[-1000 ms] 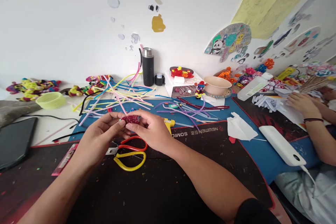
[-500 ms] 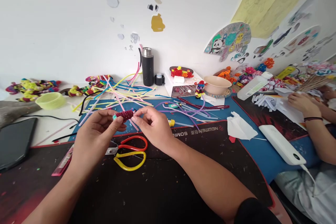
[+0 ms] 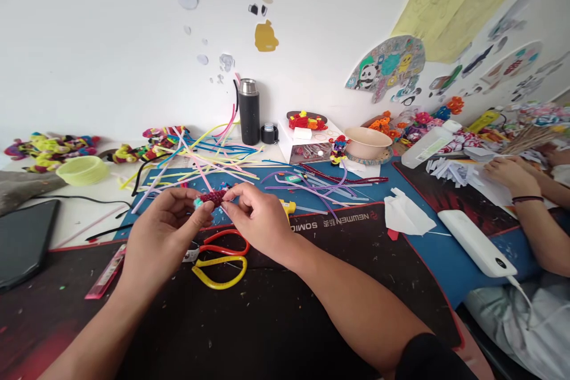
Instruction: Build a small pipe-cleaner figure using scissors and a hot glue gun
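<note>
Between my two hands is a small dark-red coil of pipe cleaner (image 3: 214, 198) with a turquoise end on the left and a bit of blue at its right. My left hand (image 3: 171, 222) grips its left part between thumb and fingers. At the right end, my right hand (image 3: 258, 214) pinches it with thumb and forefinger; the fingertips partly hide that end. Below the hands lie scissors (image 3: 222, 272) with one red and one yellow handle, their blades mostly hidden behind my left hand.
Loose pipe cleaners (image 3: 209, 154) are strewn behind the hands. A black flask (image 3: 249, 113) stands by the wall. Right of it are a white box (image 3: 289, 145) and a beige bowl (image 3: 367, 143). A power bank (image 3: 474, 243) lies near a co-worker's arm (image 3: 532, 214). A phone (image 3: 27, 243) is at left.
The coil has turned slightly in my fingers, and my right fingertips have shifted a little along its right end. The whole view has drifted slightly.
</note>
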The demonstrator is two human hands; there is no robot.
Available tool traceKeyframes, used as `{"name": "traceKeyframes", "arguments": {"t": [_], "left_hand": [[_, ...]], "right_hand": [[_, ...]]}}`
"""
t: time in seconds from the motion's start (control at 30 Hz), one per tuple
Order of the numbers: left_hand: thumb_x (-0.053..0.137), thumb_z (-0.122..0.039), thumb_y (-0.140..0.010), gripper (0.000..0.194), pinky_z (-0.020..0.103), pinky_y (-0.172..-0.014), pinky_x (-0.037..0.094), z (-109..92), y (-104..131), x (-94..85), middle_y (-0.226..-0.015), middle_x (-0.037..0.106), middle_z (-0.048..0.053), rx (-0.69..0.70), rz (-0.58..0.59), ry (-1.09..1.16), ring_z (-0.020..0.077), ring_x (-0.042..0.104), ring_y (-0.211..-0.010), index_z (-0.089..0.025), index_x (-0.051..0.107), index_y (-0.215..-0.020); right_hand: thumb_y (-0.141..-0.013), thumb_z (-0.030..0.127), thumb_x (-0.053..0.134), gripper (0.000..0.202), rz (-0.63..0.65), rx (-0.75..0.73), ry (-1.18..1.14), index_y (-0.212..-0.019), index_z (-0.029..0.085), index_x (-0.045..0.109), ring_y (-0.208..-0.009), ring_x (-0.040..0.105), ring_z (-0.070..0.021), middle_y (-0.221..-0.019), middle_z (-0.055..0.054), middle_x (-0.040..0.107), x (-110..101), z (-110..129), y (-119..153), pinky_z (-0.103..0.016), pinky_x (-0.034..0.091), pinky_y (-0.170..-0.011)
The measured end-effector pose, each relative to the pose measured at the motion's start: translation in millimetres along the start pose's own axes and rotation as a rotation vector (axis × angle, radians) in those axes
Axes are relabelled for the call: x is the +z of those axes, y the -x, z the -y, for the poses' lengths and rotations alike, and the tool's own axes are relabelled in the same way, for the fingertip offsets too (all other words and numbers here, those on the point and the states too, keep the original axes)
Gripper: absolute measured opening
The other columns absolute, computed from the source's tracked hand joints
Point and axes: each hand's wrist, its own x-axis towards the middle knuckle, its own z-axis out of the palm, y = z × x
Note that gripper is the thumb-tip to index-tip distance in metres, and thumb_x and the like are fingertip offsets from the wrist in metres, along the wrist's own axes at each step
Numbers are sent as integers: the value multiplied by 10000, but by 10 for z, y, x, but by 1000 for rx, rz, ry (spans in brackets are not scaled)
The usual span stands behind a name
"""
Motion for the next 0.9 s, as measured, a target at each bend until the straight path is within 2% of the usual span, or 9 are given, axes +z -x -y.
{"name": "traceKeyframes", "arguments": {"t": [0.7, 0.9], "left_hand": [[883, -702, -724, 565, 328, -617, 595, 25, -1, -4, -770, 777, 32, -38, 24, -32, 261, 788, -708, -246, 643, -953], [851, -699, -766, 529, 311, -582, 558, 69, -14, -22, -799, 786, 47, -14, 22, -101, 247, 768, -698, -244, 664, -960]], "right_hand": [[-1013, 286, 641, 59, 29, -43, 113, -1044, 237, 652, -552, 465, -132, -619, 80, 522, 20, -9, -5, -286, 329, -626], [-988, 276, 650, 75, 42, -22, 143, -1045, 228, 640, -536, 487, -131, -604, 85, 532, 20, 24, 2, -290, 337, -628]]}}
